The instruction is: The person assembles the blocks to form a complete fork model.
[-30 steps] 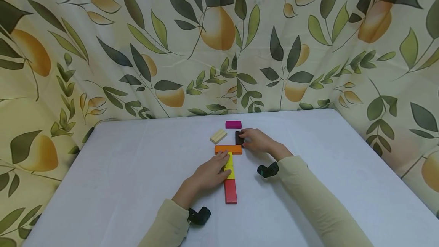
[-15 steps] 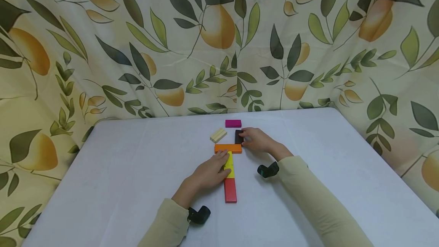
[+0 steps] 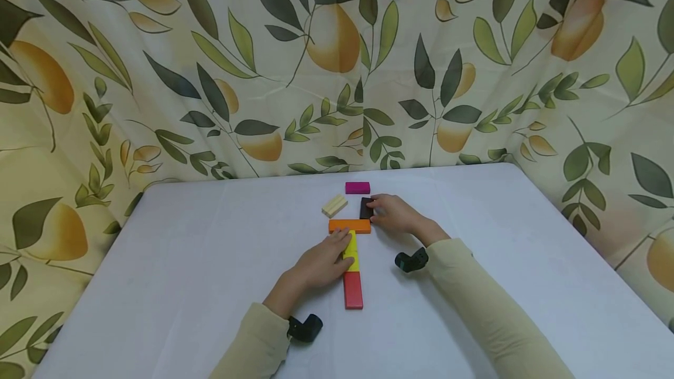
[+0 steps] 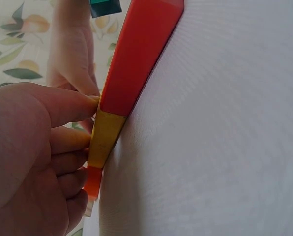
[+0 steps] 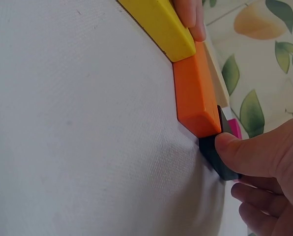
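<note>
White tabletop, black block between clamped right fingers, yellow block beneath parted left fingers.

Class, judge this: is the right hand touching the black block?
Touching: the right wrist view shows the right hand with its thumb against the black block.

Red block, yellow block, orange block, blackish block, magenta block, white tabletop, leaf-and-fruit-patterned backdrop

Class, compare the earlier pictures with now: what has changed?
No block visibly moved; nothing was taken hold of or let go. The left hand stays on the yellow block, the right hand on the black block; the orange block and red block lie as before.
</note>
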`<state>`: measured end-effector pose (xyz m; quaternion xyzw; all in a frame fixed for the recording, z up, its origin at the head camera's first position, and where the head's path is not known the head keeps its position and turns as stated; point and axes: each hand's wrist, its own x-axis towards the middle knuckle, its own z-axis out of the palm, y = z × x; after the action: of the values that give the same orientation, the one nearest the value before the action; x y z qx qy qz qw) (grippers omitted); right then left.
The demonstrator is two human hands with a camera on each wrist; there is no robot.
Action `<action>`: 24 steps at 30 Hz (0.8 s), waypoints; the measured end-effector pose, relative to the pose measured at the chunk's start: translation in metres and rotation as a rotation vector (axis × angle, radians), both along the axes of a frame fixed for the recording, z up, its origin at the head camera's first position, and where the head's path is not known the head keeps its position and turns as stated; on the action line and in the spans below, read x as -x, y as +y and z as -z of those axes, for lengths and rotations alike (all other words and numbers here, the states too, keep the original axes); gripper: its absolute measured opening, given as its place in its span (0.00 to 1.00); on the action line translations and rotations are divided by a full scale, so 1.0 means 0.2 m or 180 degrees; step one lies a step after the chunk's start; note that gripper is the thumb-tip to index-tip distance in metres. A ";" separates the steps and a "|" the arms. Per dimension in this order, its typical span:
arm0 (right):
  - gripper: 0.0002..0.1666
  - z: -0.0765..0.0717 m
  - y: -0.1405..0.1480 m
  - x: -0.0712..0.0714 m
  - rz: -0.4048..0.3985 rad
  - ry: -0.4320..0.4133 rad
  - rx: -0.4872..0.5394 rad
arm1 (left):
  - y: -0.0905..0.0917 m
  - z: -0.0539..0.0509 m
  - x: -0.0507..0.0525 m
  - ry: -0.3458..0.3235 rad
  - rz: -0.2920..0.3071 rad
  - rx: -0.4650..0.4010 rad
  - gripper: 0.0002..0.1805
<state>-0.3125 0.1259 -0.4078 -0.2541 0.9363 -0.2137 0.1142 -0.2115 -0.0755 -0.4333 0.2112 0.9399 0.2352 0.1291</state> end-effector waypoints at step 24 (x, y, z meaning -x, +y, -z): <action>0.23 0.02 0.01 0.02 -0.0051 0.0013 0.0049 | 0.00 -0.01 -0.01 0.0016 -0.0004 -0.0038 0.33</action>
<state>-0.3171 0.1274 -0.4127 -0.2628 0.9328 -0.2196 0.1120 -0.2104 -0.0748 -0.4321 0.2120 0.9389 0.2404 0.1254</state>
